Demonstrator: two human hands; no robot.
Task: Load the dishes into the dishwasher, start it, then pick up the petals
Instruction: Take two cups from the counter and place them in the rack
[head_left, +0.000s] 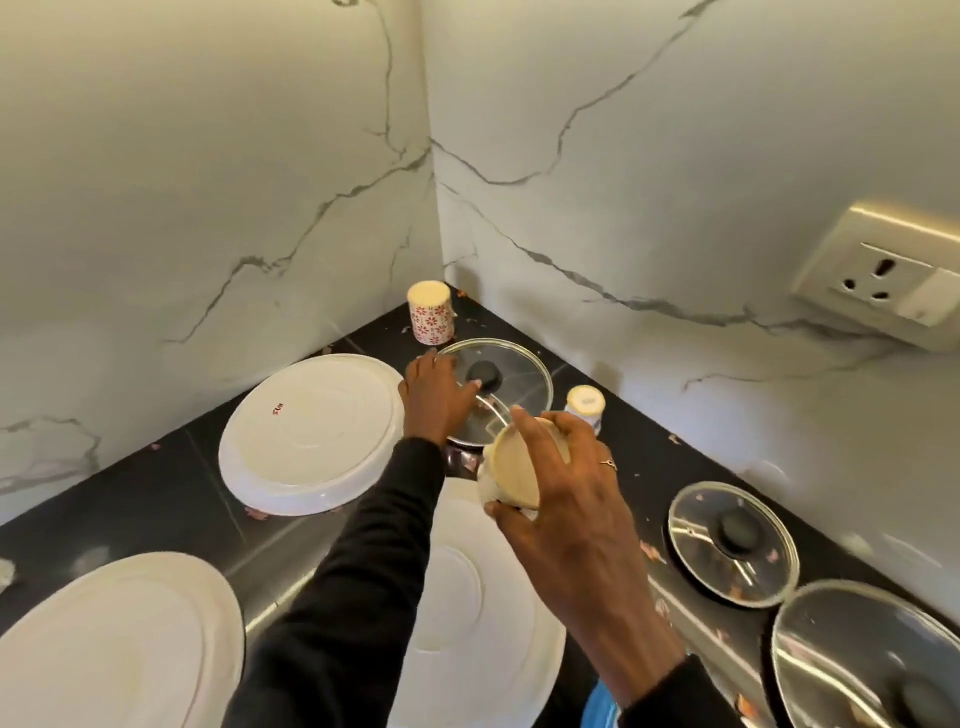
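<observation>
My left hand (435, 397) reaches over a glass lid (519, 374) with a black knob in the counter's corner; its fingers are spread and touch the lid near the knob. My right hand (566, 499) is closed around a cream cup (511, 470) held tilted above a white plate (467, 597). Two more upturned white plates lie on the dark counter, one at the left (306, 431) and one at the near left (114, 644). A patterned cup (430, 312) stands upside down in the corner. Another upturned cup (586, 405) stands right of the lid.
Two more glass lids lie at the right, one (732, 543) behind the other (872, 660). Small pinkish petals (652, 551) are scattered over the black counter. Marble walls close the corner, with a wall socket (883, 275) at the right.
</observation>
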